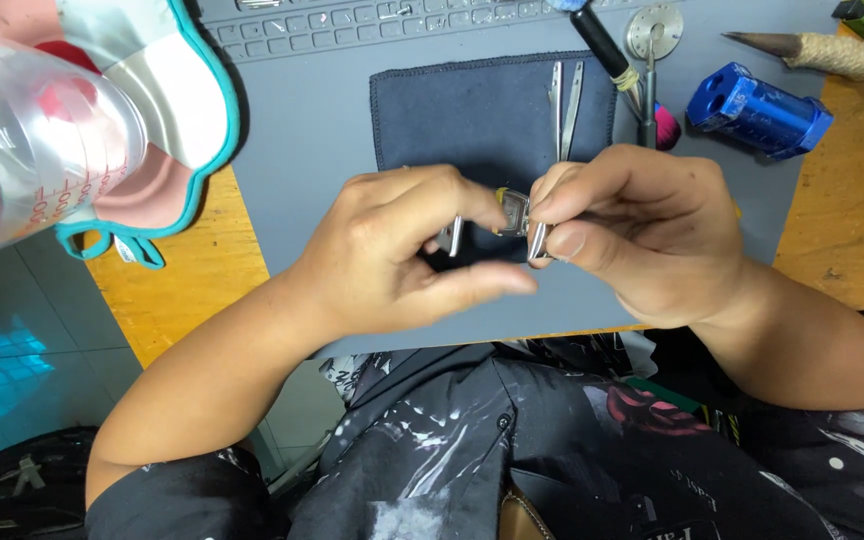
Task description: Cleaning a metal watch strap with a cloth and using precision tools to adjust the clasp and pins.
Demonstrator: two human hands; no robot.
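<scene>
While hovering over the dark cloth (472, 110) near the counter's (202, 270) front edge: both grips pinching small metal part (515, 212), left hand (392, 250) and right hand (632, 230) touching.

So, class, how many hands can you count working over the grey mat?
2. The left hand and the right hand meet above the dark cloth, both pinching a small metal part. No other hands show.

Wooden table (192, 280), grey mat (322, 130), tiled floor (12, 330)
</scene>
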